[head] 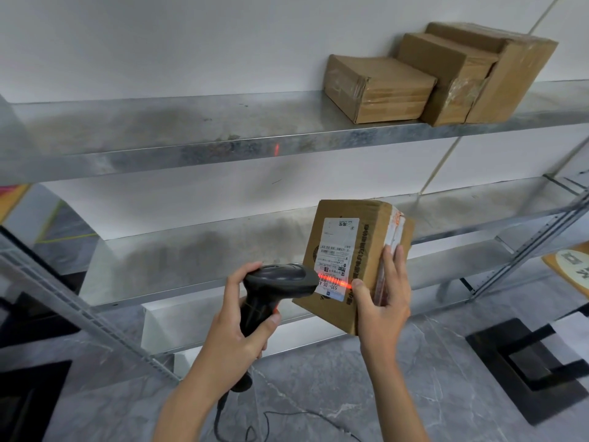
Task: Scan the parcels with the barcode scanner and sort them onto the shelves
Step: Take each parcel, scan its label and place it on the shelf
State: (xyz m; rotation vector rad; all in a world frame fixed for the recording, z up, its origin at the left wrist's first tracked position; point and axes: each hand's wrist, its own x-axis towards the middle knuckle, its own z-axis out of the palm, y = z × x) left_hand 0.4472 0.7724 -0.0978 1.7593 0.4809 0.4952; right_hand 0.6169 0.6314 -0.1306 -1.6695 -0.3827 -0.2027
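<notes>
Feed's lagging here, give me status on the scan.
Left hand grips scanner; right hand holds parcel. Red beam on label barcode. Nothing blocking; three boxes on top shelf.

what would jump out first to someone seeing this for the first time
The red scan line glowing across the label of the held parcel, low and centre, gripped by the right hand. The left hand aims the black barcode scanner at it. Three brown boxes sit on the top shelf, upper right.
</notes>
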